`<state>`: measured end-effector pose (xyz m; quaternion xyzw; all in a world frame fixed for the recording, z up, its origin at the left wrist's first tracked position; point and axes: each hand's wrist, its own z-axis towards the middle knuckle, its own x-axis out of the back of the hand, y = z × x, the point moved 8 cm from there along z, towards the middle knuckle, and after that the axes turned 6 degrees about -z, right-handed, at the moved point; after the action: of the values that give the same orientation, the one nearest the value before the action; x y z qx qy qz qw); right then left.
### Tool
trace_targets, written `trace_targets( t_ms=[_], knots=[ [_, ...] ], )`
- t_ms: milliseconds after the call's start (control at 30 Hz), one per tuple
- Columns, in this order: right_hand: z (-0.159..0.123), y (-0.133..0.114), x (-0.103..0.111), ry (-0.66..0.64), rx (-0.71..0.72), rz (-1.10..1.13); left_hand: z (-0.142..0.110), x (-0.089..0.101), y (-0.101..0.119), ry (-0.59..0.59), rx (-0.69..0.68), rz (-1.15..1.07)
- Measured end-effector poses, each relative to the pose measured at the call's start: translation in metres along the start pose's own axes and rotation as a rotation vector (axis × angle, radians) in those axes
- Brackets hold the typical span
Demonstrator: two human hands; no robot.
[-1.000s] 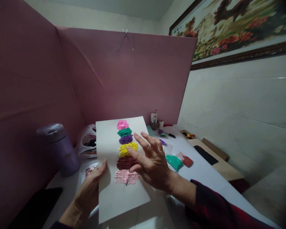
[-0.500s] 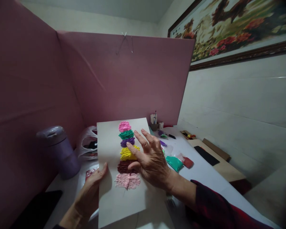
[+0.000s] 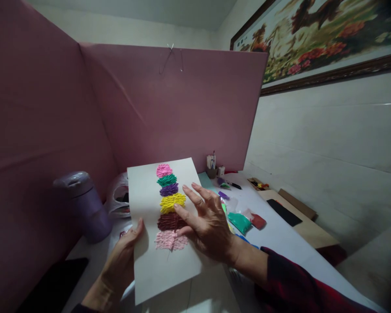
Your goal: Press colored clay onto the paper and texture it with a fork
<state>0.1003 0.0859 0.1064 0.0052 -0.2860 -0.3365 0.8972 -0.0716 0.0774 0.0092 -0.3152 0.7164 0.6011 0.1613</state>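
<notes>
A white sheet of card (image 3: 150,278) is tilted up in front of me, gripped at its left edge by my left hand (image 3: 121,258), thumb on the front and fingers hidden behind. Down its middle runs a column of textured clay patches: pink (image 3: 164,170), green (image 3: 167,180), purple (image 3: 168,190), yellow (image 3: 171,202), dark brown (image 3: 167,221) and pale pink (image 3: 171,241). Over the right part of the card is my right hand (image 3: 208,224), fingers spread, holding nothing. Its index fingertip is at the yellow patch; whether it touches cannot be told.
On the white table (image 3: 286,256) lie a green clay packet (image 3: 240,222), a reddish-brown packet (image 3: 258,221) and a black pen (image 3: 236,185). A purple tumbler (image 3: 84,208) and a plastic bag (image 3: 117,198) stand left. A pen holder (image 3: 211,171) stands behind, before a pink partition (image 3: 182,113).
The card has shifted slightly left and up and tilted a little. My right index fingertip has gone from the purple patch to the yellow one.
</notes>
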Motion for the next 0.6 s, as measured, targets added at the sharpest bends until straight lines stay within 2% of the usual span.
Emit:
trace_targets(
  t_ms=[133,367,533,600],
  knots=[
    [-0.007,-0.008,-0.008,-0.019,0.029,0.008,0.000,0.001,0.000,0.005,0.002,-0.001],
    [-0.012,-0.020,-0.011,0.017,0.119,0.011,0.001,-0.001,-0.001,-0.072,0.019,-0.022],
    [-0.014,-0.023,0.004,0.097,0.149,0.068,0.004,0.003,0.004,-0.036,-0.005,-0.002],
    [-0.014,-0.017,0.012,0.136,0.082,0.087,0.005,0.007,0.007,-0.006,-0.024,-0.021]
  ],
)
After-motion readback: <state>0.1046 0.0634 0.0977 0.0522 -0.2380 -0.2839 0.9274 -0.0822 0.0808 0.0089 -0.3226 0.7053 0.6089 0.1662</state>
